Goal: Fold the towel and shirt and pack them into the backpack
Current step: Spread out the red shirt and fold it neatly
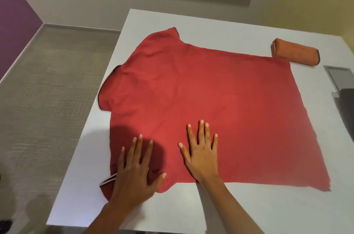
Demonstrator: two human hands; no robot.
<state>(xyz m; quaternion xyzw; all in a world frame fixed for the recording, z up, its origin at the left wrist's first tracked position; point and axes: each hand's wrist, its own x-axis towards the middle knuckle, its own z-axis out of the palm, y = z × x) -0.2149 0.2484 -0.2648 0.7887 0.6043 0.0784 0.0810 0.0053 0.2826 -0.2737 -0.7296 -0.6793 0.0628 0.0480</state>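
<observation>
A white table (191,212) fills most of the view, set on a floor of grey woven carpet (53,99), with a purple wall (15,9) at far left and a pale wall beyond. Spread flat across the table lies the red shirt (210,95), back upward, its collar end turned toward the table's left edge and its hem toward the right; one short sleeve (162,40) points to the far side, and a dark-trimmed collar edge shows at the left. The near sleeve (108,185), edged with a pale and dark band, lies at the near-left corner of the garment, partly under a hand. At the far right of the table, just beyond the shirt's far hem corner, rests the orange towel (296,54), already folded into a compact oblong bundle with a dark border at one end; whether it touches the shirt cannot be told. At the right margin a grey and dark object (342,88) is cut off by the frame and cannot be identified. The left hand (134,172) lies palm down on the shirt near its near sleeve, fingers spread wide and flat against the cloth, gripping nothing. The right hand (203,153) lies palm down just beside it on the near part of the shirt's body, fingers likewise extended and splayed, the thumb out to the left, holding nothing. A dark shadow falls on the cloth around the left hand's fingers.
</observation>
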